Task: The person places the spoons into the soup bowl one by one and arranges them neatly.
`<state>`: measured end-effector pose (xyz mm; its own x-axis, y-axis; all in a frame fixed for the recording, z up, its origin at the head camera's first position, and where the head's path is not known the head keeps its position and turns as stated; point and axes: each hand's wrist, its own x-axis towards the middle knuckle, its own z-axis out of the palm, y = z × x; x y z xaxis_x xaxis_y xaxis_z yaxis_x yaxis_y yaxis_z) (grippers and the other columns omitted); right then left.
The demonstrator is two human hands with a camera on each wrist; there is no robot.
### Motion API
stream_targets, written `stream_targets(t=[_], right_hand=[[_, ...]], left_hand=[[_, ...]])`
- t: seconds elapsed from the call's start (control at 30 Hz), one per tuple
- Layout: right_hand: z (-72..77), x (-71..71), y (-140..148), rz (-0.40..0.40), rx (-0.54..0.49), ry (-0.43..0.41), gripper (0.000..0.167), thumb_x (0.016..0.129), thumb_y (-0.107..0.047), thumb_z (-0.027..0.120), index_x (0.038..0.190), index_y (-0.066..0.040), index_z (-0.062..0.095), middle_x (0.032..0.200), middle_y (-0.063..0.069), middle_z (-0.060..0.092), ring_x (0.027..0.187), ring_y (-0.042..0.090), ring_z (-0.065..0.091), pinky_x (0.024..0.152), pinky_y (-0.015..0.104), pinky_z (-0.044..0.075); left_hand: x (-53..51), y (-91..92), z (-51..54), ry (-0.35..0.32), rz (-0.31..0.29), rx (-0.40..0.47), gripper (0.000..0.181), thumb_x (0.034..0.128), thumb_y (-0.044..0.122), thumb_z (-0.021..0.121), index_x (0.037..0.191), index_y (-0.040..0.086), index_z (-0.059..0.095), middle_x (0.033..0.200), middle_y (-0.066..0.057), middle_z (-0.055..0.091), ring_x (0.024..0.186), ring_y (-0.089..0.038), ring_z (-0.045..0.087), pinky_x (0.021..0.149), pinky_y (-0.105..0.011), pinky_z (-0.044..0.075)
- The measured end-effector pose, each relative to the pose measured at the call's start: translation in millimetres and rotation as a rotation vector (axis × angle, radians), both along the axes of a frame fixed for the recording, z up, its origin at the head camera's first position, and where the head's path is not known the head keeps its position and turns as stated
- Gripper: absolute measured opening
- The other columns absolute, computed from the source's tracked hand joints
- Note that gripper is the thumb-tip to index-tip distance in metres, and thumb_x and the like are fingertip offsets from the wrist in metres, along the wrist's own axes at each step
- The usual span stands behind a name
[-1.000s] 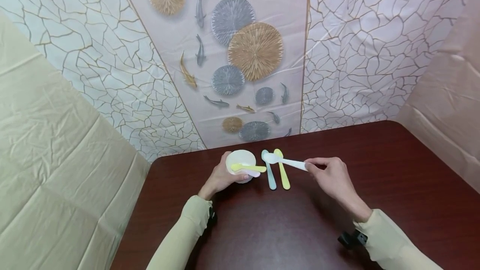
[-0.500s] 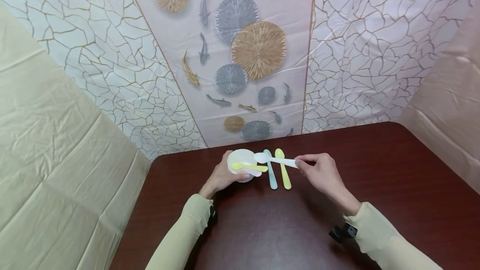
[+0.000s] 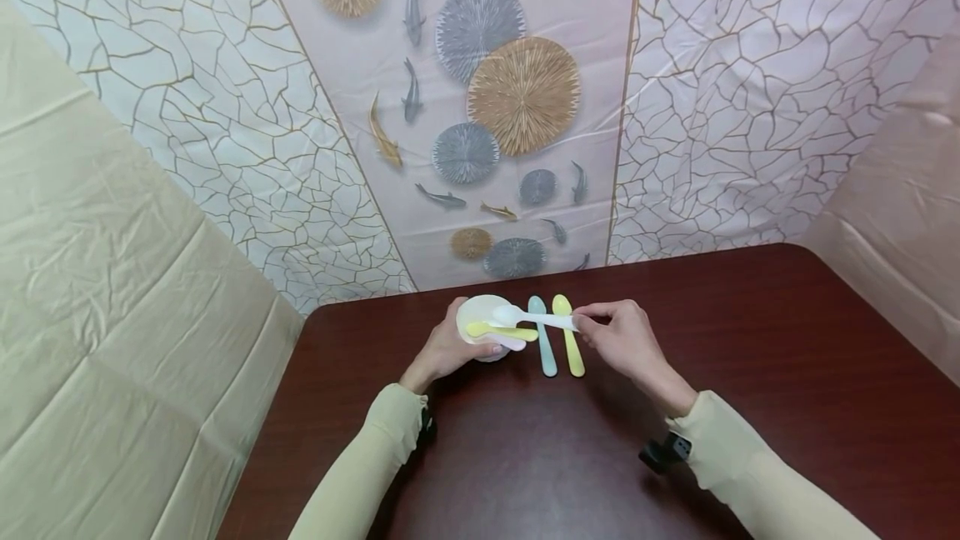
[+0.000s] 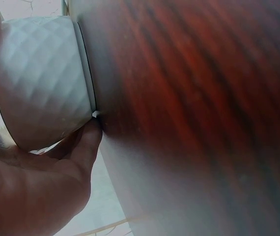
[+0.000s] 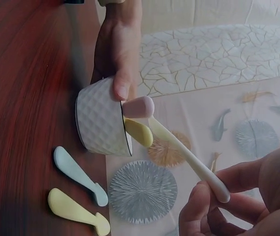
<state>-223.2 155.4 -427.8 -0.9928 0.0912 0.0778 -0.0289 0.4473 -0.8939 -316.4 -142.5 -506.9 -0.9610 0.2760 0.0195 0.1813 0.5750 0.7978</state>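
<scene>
A white bowl (image 3: 474,308) with a diamond-textured wall stands near the table's far edge. My left hand (image 3: 442,348) grips it from the left, thumb at the rim. Inside lean a yellow spoon (image 3: 523,334) and a pale pink spoon (image 3: 513,344), their handles sticking out over the right side. Between thumb and fingers, my right hand (image 3: 624,340) pinches the handle end of a white spoon (image 3: 546,320). Its head is over the bowl; whether it touches the inside I cannot tell. To the right, a light blue spoon (image 3: 547,354) and another yellow spoon (image 3: 573,352) lie on the table.
The dark reddish-brown table (image 3: 510,457) ends at a patterned cloth backdrop (image 3: 525,215) just behind the bowl. Beige cloth (image 3: 127,315) hangs on the left side, and more hangs on the right.
My right hand has moved left with the white spoon, bringing its head from above the light blue spoon to over the bowl. The left hand keeps its grip on the bowl.
</scene>
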Motion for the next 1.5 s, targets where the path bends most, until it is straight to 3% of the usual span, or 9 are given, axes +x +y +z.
stream_targets(t=[0.43, 0.67, 0.9, 1.13, 1.5], right_hand=[[-8.0, -13.0, -11.7, 0.027, -0.006, -0.014, 0.021, 0.102, -0.012, 0.070, 0.111, 0.000, 0.083, 0.073, 0.003, 0.073, 0.058, 0.008, 0.054, 0.051, 0.024, 0.039], [-15.3, -22.0, -20.1, 0.040, -0.005, -0.027, 0.020, 0.101, -0.011, 0.069, 0.110, 0.000, 0.084, 0.080, 0.009, 0.078, 0.062, 0.008, 0.060, 0.055, 0.024, 0.045], [-24.8, -30.8, -27.1, 0.033, 0.000, -0.046, 0.020, 0.101, -0.010, 0.069, 0.108, 0.001, 0.084, 0.076, 0.007, 0.076, 0.065, 0.010, 0.062, 0.058, 0.024, 0.048], [-26.6, -37.0, -31.7, 0.048, -0.016, -0.070, 0.024, 0.103, -0.014, 0.069, 0.116, 0.001, 0.083, 0.093, 0.022, 0.081, 0.068, 0.010, 0.064, 0.061, 0.024, 0.050], [-35.8, -46.1, -41.3, 0.072, 0.011, -0.047, 0.022, 0.102, -0.013, 0.069, 0.114, 0.000, 0.083, 0.091, 0.020, 0.080, 0.064, 0.011, 0.058, 0.061, 0.026, 0.046]], left_hand=[[0.0, 0.6, 0.7, -0.003, -0.004, 0.005, 0.103, 0.0789, 0.037, 0.098, 0.160, 0.017, 0.039, 0.141, -0.015, 0.068, 0.125, -0.032, 0.064, 0.109, -0.046, 0.048], [-1.0, 0.0, -1.1, 0.005, -0.007, -0.005, 0.102, 0.0786, 0.038, 0.099, 0.159, 0.018, 0.040, 0.138, -0.013, 0.070, 0.122, -0.030, 0.065, 0.108, -0.045, 0.048], [1.3, 0.9, -1.4, 0.006, -0.011, -0.006, 0.102, 0.0786, 0.038, 0.098, 0.159, 0.017, 0.039, 0.136, -0.012, 0.070, 0.120, -0.029, 0.065, 0.107, -0.044, 0.049], [0.2, 0.8, 1.8, 0.017, -0.014, 0.010, 0.101, 0.0787, 0.035, 0.099, 0.159, 0.016, 0.040, 0.139, -0.014, 0.070, 0.123, -0.030, 0.065, 0.110, -0.046, 0.049], [-0.6, 0.3, -1.3, 0.004, -0.003, 0.006, 0.104, 0.0788, 0.037, 0.098, 0.161, 0.016, 0.037, 0.138, -0.014, 0.070, 0.123, -0.030, 0.065, 0.111, -0.045, 0.048]])
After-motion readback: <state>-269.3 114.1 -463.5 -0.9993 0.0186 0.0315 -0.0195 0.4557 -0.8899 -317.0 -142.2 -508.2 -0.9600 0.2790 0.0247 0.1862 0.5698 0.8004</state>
